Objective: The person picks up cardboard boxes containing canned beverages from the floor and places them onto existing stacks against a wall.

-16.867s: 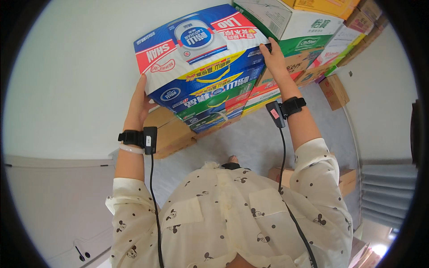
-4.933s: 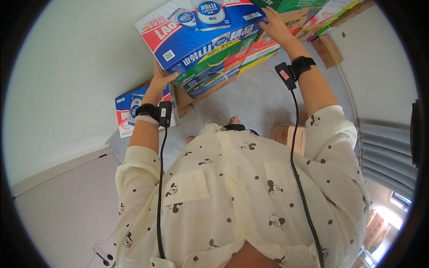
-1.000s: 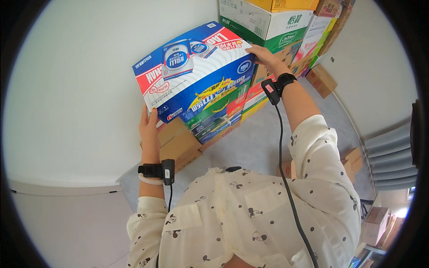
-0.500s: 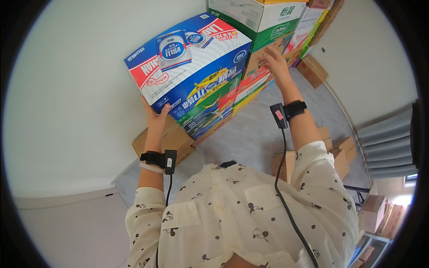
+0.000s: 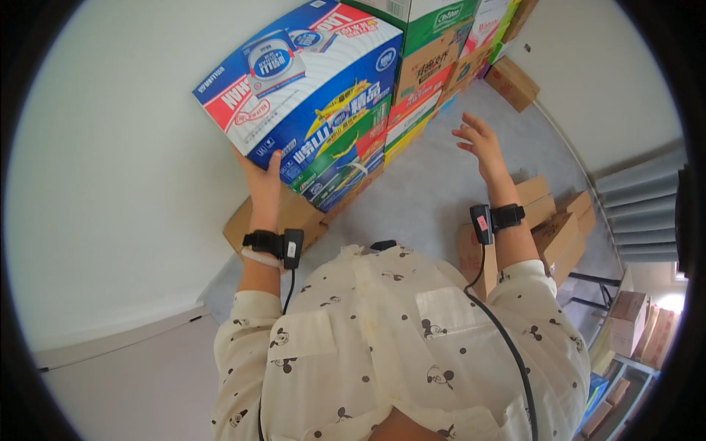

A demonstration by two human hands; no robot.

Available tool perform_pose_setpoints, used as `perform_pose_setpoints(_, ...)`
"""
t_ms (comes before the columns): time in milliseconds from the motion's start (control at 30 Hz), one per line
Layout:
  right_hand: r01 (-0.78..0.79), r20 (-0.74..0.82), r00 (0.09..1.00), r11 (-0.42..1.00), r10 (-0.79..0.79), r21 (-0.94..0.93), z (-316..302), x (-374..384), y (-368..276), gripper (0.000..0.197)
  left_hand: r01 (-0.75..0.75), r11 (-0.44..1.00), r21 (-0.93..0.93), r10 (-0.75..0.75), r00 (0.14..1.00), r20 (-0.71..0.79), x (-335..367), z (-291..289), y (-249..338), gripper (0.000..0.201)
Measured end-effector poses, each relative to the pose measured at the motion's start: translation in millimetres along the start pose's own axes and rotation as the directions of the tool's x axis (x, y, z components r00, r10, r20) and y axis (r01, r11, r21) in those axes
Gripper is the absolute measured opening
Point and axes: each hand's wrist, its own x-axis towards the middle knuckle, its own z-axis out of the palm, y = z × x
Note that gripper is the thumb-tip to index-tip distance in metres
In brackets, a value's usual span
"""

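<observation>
A blue, white and red cardboard carton [image 5: 323, 73] sits on top of a stack against the wall. My left hand [image 5: 259, 170] grips its near left corner, the thumb against the blue front and the other fingers round the side, partly hidden. Below that carton are a green carton [image 5: 349, 151] and other coloured ones. My right hand [image 5: 479, 141] is in the air to the right of the stacks, fingers apart, holding nothing. Both wrists wear black straps with small boxes and cables.
Next to the carton stands another stack with a green and white box [image 5: 434, 26] and a brown box [image 5: 430, 62]. Brown boxes lie on the floor at left [image 5: 294, 217], far right [image 5: 512, 82] and right [image 5: 562, 242]. A grey curtain [image 5: 640, 209] hangs at the right.
My right hand has come away from beside the brown box, moving right and toward me. My left hand keeps its hold on the carton's corner. The view has shifted slightly.
</observation>
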Motion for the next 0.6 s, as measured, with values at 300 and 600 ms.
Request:
perform_pose_setpoints(300,0.045,0.152,0.988,0.993,-0.028,-0.111,26.6,7.2,-0.3,0.05,0.152,0.987,0.046,-0.154,0.988,0.031,-10.2,-1.2,-1.4,0.091)
perform_pose_setpoints(600,0.054,0.185,0.982,0.982,-0.02,-0.182,30.6,0.6,-1.7,0.049,0.116,0.975,0.19,-0.131,0.989,0.071,-21.8,-8.6,-6.5,0.101)
